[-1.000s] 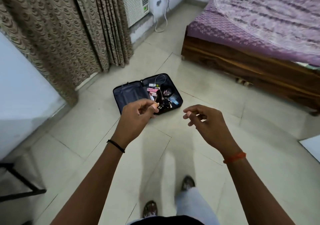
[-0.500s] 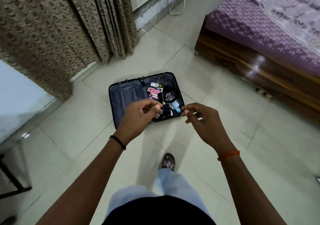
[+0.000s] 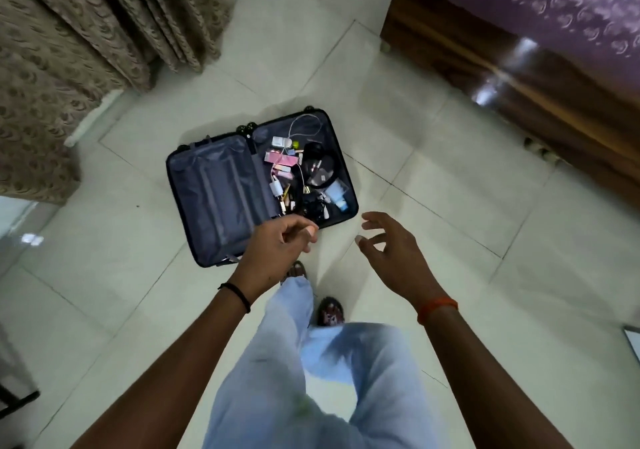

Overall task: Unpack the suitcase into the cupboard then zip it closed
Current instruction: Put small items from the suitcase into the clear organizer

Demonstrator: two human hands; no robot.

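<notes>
**Inspector:** The suitcase [image 3: 259,189] is lying open and flat on the tiled floor [image 3: 433,171], between the curtain [image 3: 86,50] and the bed [image 3: 519,50]. Its right half is holding loose items: a white charger with cable [image 3: 281,142], pink packets [image 3: 280,159], a dark round case [image 3: 318,168]. Its left half is showing only lining.

**Clerk:** And the hands?

**Inspector:** Both are hovering above the near edge, touching nothing. The left hand [image 3: 277,247] is curling loosely, thumb near forefinger, holding nothing. The right hand [image 3: 391,244] is spreading, fingers relaxed.

**Clerk:** Progress?

**Inspector:** I am judging it early. The contents are remaining inside, the cupboard is not appearing in view, and the zip is standing undone.
</notes>
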